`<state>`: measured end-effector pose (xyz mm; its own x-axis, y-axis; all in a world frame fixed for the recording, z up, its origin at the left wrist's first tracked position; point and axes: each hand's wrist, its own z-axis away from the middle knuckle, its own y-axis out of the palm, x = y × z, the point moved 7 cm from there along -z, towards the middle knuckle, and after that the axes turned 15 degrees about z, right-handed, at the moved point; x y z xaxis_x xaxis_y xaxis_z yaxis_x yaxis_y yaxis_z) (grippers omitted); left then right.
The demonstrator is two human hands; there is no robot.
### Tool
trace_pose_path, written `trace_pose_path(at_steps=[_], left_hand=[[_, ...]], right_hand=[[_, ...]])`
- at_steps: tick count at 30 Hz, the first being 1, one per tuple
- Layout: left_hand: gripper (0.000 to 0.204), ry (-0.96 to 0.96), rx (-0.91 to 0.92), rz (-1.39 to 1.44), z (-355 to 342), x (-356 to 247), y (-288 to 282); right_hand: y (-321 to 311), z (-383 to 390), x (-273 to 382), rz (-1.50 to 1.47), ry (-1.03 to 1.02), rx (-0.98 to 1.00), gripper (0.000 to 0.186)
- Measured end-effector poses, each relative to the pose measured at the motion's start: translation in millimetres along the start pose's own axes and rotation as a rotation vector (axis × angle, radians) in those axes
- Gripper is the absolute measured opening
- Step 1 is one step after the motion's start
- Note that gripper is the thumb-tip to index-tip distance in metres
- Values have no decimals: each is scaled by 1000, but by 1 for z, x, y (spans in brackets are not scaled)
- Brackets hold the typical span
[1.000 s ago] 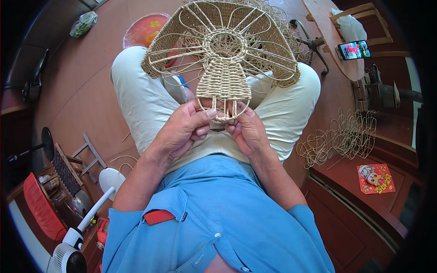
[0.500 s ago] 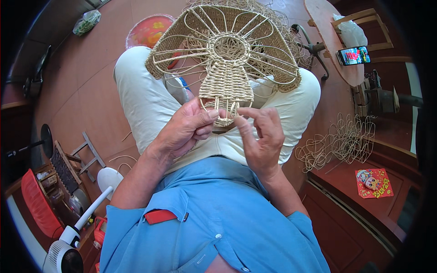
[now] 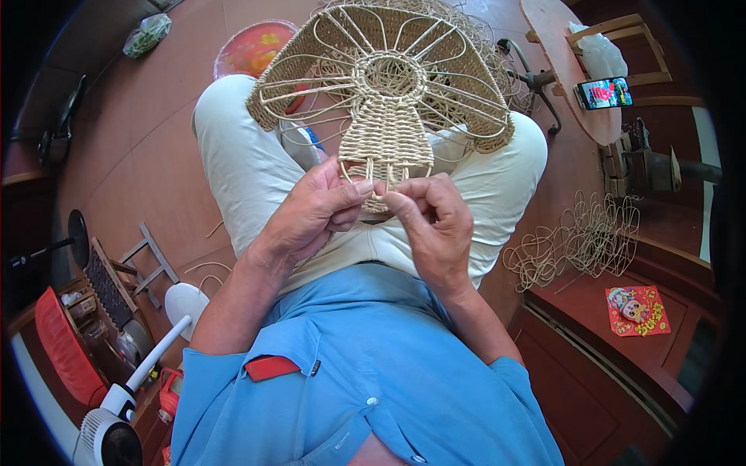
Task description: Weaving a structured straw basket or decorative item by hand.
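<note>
A woven straw piece (image 3: 386, 136) lies across my lap, pale tan. It has a round ring with looped spokes, a broad curved rim at the far side and a tightly woven panel that widens toward me. At the panel's near end, a few paired cords and a side loop stick out. My left hand (image 3: 322, 203) is closed, thumb and fingers pinching the cords at the left of that end. Close beside it, my right hand (image 3: 437, 227) pinches at the cords on the right. The fingertips nearly meet, partly hiding the cords between them.
Loose cord coils (image 3: 594, 237) lie at the right, near a red printed card (image 3: 637, 311). A phone (image 3: 604, 94) stands on the round wooden table (image 3: 556, 54). A white fan (image 3: 116, 423) is at lower left. A red patterned basin (image 3: 252, 48) sits beyond my left knee.
My right hand has moved left and inward, its thumb and fingers closing at the cords. The left hand keeps its pinch, and the woven piece has barely shifted.
</note>
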<state>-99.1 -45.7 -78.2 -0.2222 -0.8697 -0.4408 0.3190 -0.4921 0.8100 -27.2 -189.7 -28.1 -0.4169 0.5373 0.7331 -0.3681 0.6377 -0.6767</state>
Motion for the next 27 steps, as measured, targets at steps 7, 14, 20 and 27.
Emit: trace_pose_path(at_steps=[7, 14, 20, 27], left_hand=[[37, -31, -21, -125, -1, -5, 4], [36, -36, -50, -140, -2, 2, -5], [34, -133, -92, -45, 0, 6, -5], [33, -113, -68, 73, 1, 12, -6]], right_hand=[[2, 35, -36, -416, 143, -60, 14], [50, 40, -70, -871, 619, 259, 17], [69, 23, -75, -1094, 654, 301, 15], [71, 14, -67, -1218, 719, 359, 20]])
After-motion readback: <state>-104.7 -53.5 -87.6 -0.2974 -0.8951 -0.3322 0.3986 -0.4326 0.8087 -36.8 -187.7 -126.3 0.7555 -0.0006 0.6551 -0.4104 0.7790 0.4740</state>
